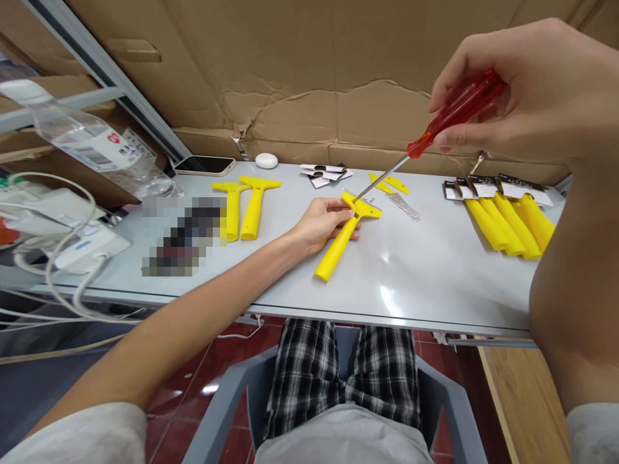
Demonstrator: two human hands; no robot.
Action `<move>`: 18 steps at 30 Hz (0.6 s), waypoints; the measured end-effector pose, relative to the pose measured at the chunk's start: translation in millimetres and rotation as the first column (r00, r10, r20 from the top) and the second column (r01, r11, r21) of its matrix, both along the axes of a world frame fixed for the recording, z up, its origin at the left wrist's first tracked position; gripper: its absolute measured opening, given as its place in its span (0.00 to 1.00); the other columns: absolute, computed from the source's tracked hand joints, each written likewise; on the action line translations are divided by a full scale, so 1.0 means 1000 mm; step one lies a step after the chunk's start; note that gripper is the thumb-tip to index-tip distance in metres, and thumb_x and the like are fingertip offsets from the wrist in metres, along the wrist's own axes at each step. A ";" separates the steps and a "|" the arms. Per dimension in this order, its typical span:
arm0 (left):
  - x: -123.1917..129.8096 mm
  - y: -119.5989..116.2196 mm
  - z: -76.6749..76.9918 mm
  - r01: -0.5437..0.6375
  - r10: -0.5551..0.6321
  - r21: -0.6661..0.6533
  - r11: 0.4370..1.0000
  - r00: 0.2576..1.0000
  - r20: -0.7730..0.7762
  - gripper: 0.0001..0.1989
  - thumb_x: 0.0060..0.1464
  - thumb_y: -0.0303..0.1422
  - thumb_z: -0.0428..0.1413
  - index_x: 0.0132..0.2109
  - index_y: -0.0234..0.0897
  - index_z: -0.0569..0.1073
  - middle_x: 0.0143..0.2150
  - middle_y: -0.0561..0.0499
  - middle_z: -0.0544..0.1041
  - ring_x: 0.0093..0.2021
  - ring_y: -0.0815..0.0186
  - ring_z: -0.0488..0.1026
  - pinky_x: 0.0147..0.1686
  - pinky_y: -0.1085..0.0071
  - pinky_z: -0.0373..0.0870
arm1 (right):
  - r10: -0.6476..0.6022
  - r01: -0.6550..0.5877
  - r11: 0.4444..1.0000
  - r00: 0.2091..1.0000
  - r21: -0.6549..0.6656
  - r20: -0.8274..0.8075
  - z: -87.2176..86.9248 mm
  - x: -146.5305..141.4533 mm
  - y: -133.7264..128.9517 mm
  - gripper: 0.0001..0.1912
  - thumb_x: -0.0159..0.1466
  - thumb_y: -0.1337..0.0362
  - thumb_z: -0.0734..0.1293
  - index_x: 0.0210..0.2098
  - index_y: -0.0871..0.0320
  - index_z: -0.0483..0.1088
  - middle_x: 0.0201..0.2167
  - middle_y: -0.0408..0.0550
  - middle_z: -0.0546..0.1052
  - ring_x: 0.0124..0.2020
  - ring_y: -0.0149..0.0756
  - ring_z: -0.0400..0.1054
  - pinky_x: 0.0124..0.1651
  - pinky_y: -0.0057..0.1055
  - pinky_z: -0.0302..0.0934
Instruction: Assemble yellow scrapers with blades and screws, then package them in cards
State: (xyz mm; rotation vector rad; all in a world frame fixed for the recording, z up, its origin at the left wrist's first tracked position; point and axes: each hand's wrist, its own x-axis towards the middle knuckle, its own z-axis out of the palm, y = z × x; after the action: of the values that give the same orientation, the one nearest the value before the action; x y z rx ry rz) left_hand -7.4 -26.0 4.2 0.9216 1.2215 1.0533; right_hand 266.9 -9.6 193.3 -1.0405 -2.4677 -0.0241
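Note:
In the head view my right hand (512, 96) is wrapped round the red handle of a screwdriver (459, 116). The screwdriver slants down to the left, its tip at the head of a yellow scraper (333, 251). My left hand (324, 222) pinches that scraper just below its head, its handle pointing toward me. Beyond it lie yellow blade covers (397, 185), thin metal blades (404, 207) and tiny screws (372, 200). Two more yellow scrapers (252, 209) lie to the left of my left hand.
Several yellow scrapers with black-and-white cards (503, 219) lie at the right. Loose cards (325, 173), a white oval case (266, 160) and a phone (206, 165) line the back. A plastic bottle (106, 145) and white cables (77, 258) occupy the left. Cardboard (300, 77) stands behind the table.

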 end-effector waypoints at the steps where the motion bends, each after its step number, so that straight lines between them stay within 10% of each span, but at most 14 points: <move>1: 0.000 0.000 0.000 -0.001 0.001 -0.002 1.000 1.000 -0.003 0.04 0.69 0.19 0.60 0.47 0.29 0.78 0.43 0.37 0.86 0.41 0.55 0.88 0.39 0.59 0.89 | -0.004 0.004 1.000 1.000 -0.001 -0.003 0.000 0.000 0.000 0.17 0.61 0.69 0.84 0.45 0.49 0.81 0.36 0.32 0.86 0.35 0.31 0.82 0.30 0.26 0.69; 18: 0.001 -0.002 0.000 -0.013 0.013 0.011 1.000 1.000 -0.002 0.06 0.67 0.20 0.64 0.48 0.31 0.78 0.44 0.39 0.86 0.40 0.56 0.87 0.42 0.58 0.90 | -0.094 0.092 0.993 0.995 0.068 0.027 0.000 -0.008 -0.007 0.06 0.68 0.59 0.79 0.36 0.51 0.81 0.28 0.34 0.82 0.29 0.31 0.77 0.32 0.32 0.62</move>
State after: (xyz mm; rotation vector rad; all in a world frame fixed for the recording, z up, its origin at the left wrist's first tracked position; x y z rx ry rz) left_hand -6.2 -28.3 3.9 0.9243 1.2266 1.0703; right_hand 258.6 -16.4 193.7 -1.1336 -2.4259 -0.1523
